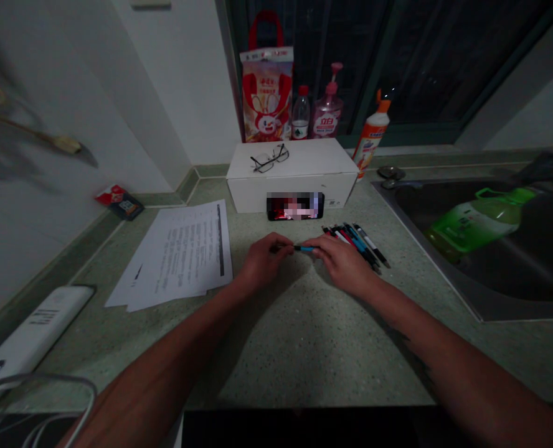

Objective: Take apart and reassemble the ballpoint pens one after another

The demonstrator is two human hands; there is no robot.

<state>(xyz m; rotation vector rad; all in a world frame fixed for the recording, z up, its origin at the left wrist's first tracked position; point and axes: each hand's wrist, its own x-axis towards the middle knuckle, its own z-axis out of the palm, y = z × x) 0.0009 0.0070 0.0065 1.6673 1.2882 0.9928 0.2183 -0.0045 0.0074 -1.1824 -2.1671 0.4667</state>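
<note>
Between my two hands a slim blue and black pen [306,249] is held level, just above the counter. My left hand [266,258] pinches its dark end, and my right hand [342,260] has its fingertips closed on the blue end. Both ends of the pen are partly hidden by fingers. Beside and behind my right hand lies a row of several pens [361,244] in black, white, red and blue. A phone [295,206] with a lit screen leans on its side against a white box, just beyond my hands.
Glasses [271,159] rest on the white box [248,193]. Printed sheets [178,255] lie to the left, near a white power strip-like device [38,330]. On the right, a green jug [482,221] lies in the sink [463,305]. Bottles and a bag [268,93] stand behind.
</note>
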